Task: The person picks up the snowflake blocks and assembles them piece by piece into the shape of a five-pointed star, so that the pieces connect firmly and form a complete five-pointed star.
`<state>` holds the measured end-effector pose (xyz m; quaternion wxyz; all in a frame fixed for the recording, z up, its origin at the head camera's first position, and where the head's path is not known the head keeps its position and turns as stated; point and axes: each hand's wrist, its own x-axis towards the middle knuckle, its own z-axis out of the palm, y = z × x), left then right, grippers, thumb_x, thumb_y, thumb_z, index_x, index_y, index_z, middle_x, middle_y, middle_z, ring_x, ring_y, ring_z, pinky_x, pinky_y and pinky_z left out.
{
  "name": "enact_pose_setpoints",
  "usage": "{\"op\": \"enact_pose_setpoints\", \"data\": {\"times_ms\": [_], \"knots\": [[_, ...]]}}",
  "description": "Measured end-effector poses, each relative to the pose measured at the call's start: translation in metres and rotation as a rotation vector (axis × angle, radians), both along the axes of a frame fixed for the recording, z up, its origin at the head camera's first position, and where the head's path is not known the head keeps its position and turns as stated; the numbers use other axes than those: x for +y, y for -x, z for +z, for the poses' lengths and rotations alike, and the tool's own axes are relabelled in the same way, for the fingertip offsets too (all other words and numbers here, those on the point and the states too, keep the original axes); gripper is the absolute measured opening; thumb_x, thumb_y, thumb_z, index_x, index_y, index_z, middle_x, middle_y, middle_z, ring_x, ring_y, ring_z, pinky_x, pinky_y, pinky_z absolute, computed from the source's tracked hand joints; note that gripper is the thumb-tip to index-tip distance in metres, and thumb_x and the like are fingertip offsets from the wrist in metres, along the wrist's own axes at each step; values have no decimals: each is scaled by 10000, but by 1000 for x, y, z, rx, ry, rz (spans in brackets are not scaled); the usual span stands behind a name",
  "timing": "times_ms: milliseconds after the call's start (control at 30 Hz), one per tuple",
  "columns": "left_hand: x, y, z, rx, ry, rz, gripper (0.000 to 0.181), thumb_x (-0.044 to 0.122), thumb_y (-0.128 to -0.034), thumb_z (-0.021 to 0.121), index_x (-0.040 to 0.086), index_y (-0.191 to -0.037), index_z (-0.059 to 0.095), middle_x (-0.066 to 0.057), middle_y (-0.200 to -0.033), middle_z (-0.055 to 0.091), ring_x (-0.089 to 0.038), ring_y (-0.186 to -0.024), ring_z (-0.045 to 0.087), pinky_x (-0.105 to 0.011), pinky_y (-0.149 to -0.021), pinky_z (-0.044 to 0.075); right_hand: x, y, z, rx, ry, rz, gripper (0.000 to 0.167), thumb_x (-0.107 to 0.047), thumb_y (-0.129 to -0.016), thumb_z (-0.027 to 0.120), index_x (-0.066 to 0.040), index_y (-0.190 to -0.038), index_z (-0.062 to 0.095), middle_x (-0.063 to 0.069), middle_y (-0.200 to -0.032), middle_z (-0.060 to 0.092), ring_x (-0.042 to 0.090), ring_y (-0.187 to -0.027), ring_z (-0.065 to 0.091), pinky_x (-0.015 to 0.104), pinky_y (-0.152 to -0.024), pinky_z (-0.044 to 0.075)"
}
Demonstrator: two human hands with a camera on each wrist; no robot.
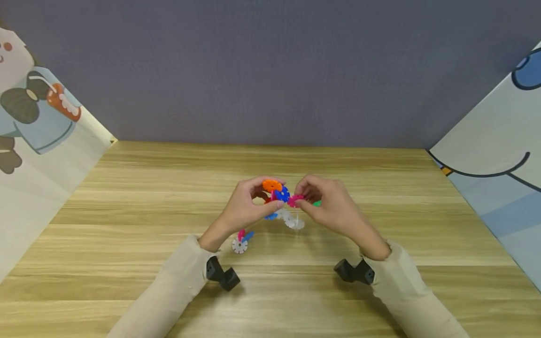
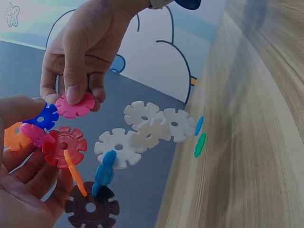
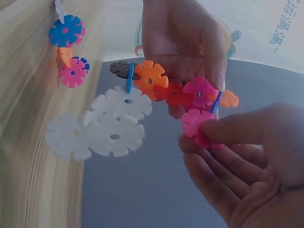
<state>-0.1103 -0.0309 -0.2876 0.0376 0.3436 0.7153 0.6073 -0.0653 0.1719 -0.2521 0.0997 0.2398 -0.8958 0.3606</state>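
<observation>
Your left hand [image 1: 245,202] grips the linked chain [image 3: 159,86], your right hand [image 1: 334,204] pinches the pink disc [image 1: 293,202] just beside it, and pushing crookedly, with white discs [image 2: 110,145] dangling below your hands, could pop the blue disc [image 2: 49,118] loose.

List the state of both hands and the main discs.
Left hand: gripping the chain of joined discs.
Right hand: pinching a pink disc.
Pink disc: near the dark blue disc; slotted or not, cannot tell.
Chain's white discs: joined together.
Brown disc: linked to light blue disc.
Green disc: lying on the table.
White disc near left sleeve: on the table.
</observation>
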Motion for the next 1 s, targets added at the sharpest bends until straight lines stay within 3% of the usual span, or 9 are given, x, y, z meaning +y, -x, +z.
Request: {"op": "enact_pose_setpoints", "data": {"times_ms": [400, 633, 833, 1000], "knots": [[2, 1, -3, 6, 13, -21, 365, 16, -816, 687, -57, -1164, 601, -181, -983, 660, -113, -774, 582, -249, -721, 530, -3, 1, -4, 58, -19, -14, 115, 20, -812, 706, -49, -862, 630, 56, -801, 693, 151, -692, 670, 212, -573, 519], [0, 2, -4, -19, -5, -14, 495, 353, -855, 704, -32, -1157, 630, -181, -997, 673, -175, -773, 616, -269, -703, 543, -4, 1, -4, 84, -22, -32, 105, 21, -810, 711, -30, -867, 639, 65, -808, 698, 148, -645, 668, 214, -583, 538], [-1, 0, -2, -64, 23, 20, 334, 97, -846, 711, -33, -1147, 646, -186, -981, 687, -175, -734, 632, -258, -594, 545, -7, -1, -4, 71, -17, -58, 96, 22, -811, 710, -28, -869, 651, 57, -756, 693, 127, -617, 645, 212, -571, 531], [2, -1, -3, -78, 17, 29, 318, 11, -838, 693, -65, -1142, 638, -216, -996, 682, -190, -755, 646, -252, -632, 555, -10, -2, -6, 69, 1, -65, 80, 57, -818, 686, 2, -856, 641, 82, -740, 690, 144, -612, 634, 213, -561, 527]]}}
